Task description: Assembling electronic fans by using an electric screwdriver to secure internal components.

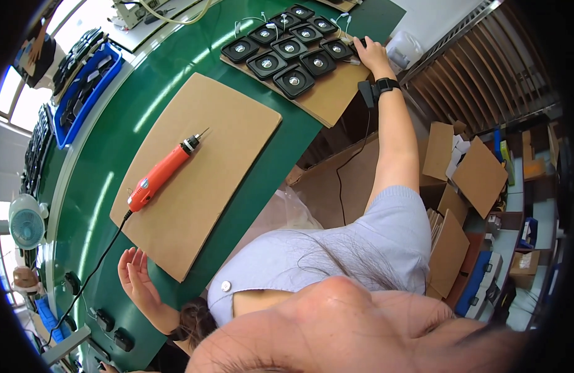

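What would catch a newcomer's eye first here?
Probably the red-orange corded power tool, lying on a brown cardboard sheet on the green table. Next might come the cluster of black square speaker-like units at the top, with the right hand at its right edge. The left hand is open and empty by the sheet's lower left edge.
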`<state>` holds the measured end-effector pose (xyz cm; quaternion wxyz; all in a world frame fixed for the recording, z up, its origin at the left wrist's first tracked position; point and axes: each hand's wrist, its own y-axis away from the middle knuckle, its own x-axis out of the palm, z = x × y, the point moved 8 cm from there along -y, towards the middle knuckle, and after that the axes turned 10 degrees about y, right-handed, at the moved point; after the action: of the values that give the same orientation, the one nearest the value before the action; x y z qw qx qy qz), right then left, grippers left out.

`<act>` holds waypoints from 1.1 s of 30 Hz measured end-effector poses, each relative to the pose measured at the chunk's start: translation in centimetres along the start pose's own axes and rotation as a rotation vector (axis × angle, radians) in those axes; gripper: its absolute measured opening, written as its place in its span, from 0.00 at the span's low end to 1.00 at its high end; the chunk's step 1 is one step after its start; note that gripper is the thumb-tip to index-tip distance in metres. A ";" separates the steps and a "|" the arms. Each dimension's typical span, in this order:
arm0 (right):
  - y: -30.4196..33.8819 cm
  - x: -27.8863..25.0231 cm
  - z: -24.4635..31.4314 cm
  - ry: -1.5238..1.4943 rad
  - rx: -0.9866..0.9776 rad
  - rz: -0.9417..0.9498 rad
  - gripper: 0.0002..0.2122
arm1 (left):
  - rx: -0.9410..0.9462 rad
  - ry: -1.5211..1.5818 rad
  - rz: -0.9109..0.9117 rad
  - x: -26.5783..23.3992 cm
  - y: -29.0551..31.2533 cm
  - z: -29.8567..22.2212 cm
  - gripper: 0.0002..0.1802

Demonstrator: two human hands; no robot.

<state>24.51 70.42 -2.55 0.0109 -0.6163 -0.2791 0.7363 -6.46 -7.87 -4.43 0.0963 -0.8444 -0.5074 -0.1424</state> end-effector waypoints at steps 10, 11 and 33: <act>-5.5 6.8 2.8 0.155 -0.096 0.201 0.30 | 0.026 -0.081 -0.040 0.4 0.3 -0.9 0.20; -2.4 2.7 5.9 0.224 -0.247 0.198 0.28 | 0.029 -0.114 -0.053 0.5 0.5 -1.2 0.19; 34.2 -16.1 47.9 -0.375 -1.513 0.162 0.24 | -0.416 -1.740 -1.091 -28.2 8.5 -13.1 0.40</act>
<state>-4.19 16.67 1.49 -0.5128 -0.3400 -0.6564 0.4365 -13.35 -39.28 -1.76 -0.5265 -0.3119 -0.6791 0.4055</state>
